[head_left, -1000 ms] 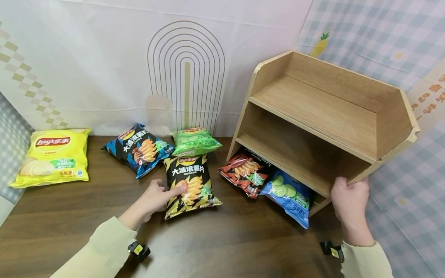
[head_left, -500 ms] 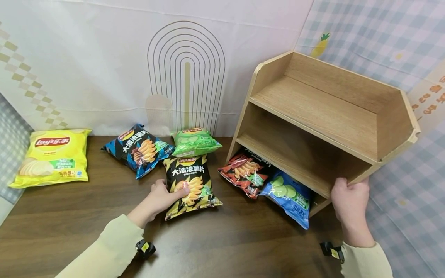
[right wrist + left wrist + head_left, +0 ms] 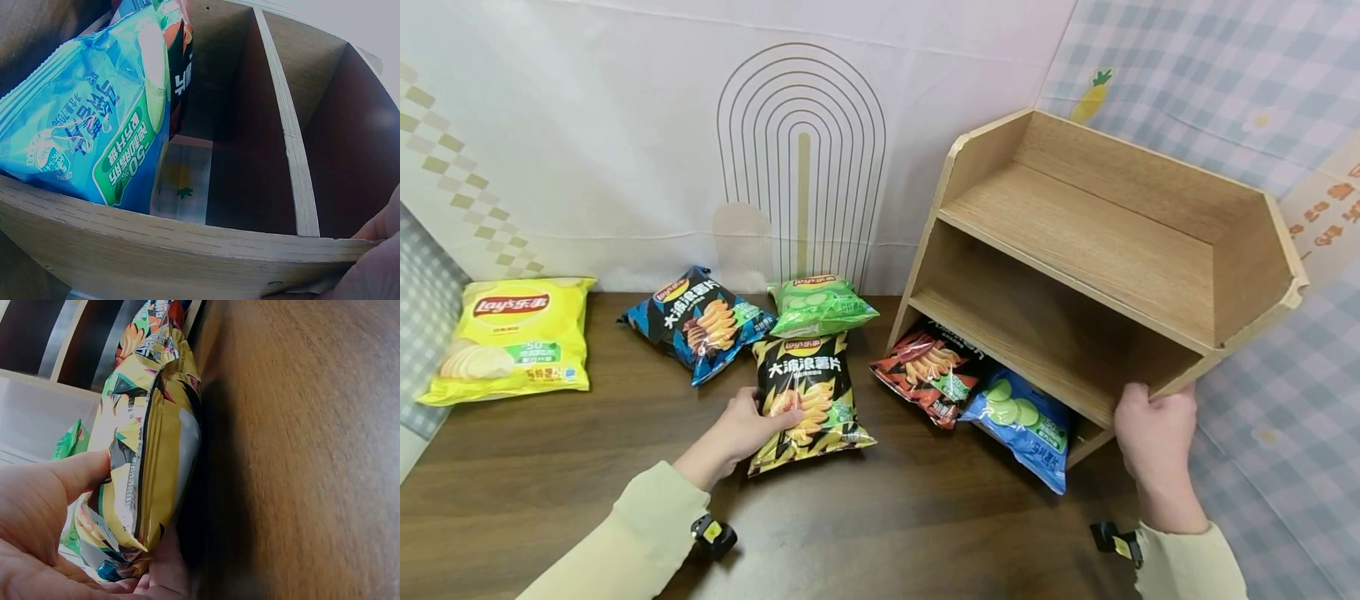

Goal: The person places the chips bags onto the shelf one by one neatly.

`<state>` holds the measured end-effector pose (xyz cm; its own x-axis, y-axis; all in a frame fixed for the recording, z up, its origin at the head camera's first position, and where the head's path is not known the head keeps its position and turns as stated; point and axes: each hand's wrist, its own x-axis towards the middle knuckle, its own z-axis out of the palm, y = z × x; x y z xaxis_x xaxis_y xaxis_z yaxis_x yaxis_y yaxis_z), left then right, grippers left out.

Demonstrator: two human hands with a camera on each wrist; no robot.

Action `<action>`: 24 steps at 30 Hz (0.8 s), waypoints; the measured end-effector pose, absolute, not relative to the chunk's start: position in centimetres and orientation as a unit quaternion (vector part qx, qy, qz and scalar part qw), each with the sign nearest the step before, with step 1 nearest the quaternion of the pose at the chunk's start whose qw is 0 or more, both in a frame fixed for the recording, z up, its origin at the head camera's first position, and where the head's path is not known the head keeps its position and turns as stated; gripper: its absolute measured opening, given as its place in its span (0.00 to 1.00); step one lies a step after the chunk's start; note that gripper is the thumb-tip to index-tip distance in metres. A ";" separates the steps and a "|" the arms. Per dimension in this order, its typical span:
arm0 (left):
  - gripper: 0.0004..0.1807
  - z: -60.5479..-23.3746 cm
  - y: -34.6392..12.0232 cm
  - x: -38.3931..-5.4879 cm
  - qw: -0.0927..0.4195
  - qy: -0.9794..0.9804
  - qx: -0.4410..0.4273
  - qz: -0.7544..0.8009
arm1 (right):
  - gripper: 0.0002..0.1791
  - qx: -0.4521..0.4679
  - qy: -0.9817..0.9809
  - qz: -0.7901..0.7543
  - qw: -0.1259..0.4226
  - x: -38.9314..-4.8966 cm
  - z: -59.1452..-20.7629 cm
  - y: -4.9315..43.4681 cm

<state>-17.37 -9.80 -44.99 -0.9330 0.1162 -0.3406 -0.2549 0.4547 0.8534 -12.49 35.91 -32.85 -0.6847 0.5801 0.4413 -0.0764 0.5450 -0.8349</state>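
My left hand (image 3: 747, 433) grips the left side of a black-and-yellow bag of potato chips (image 3: 811, 437), thumb on its front and fingers underneath. In the left wrist view that chip bag (image 3: 156, 444) is seen edge-on, close over the table. At the right, my right hand (image 3: 1156, 433) holds the right side panel of a wooden shelf (image 3: 1075, 242). The right wrist view shows the fingers around the panel's edge (image 3: 187, 240). In the shelf's bottom compartment lie a red-and-black chip bag (image 3: 928, 371) and a blue chip bag (image 3: 1022, 425), both sticking out at the front.
Behind the held bag lies a green chip bag (image 3: 822, 307), with a blue-and-black chip bag (image 3: 700, 321) to its left. A yellow chip bag (image 3: 512, 342) leans at the far left. Fabric-covered walls (image 3: 625, 150) close off the back and sides of the brown table (image 3: 925, 517).
My left hand has moved slightly right and up, its thumb farther over the black-and-yellow chip bag. The bag has shifted a little left. My right hand stays on the shelf.
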 end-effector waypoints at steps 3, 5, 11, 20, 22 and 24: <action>0.62 -45.0 -10.0 -17.2 0.178 0.831 -0.038 0.526 | 0.28 -0.152 -0.799 0.452 0.367 -12.6 -32.9 35.9; 0.61 -44.9 -10.2 -17.0 0.179 0.829 -0.035 0.529 | 0.28 -0.147 -0.798 0.454 0.367 -12.6 -32.8 35.9; 0.59 -44.4 -11.4 -16.1 0.197 0.834 -0.015 0.515 | 0.28 -0.156 -0.801 0.451 0.362 -12.5 -32.8 35.8; 0.58 -42.8 -14.9 -15.2 0.281 0.837 0.026 0.469 | 0.28 -0.160 -0.797 0.459 0.358 -12.6 -32.9 35.8; 0.55 -42.5 -15.4 -15.3 0.296 0.832 0.027 0.468 | 0.28 -0.163 -0.798 0.457 0.356 -12.6 -32.9 35.8; 0.51 -42.3 -15.5 -15.4 0.297 0.839 0.026 0.456 | 0.28 -0.168 -0.799 0.456 0.354 -12.6 -32.9 35.8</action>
<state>-15.37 -15.52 -42.31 -0.8222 0.3146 -0.4744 -0.2270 0.5831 0.7801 -12.57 35.85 -32.91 -0.6932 0.5912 0.4123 -0.0550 0.5270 -0.8481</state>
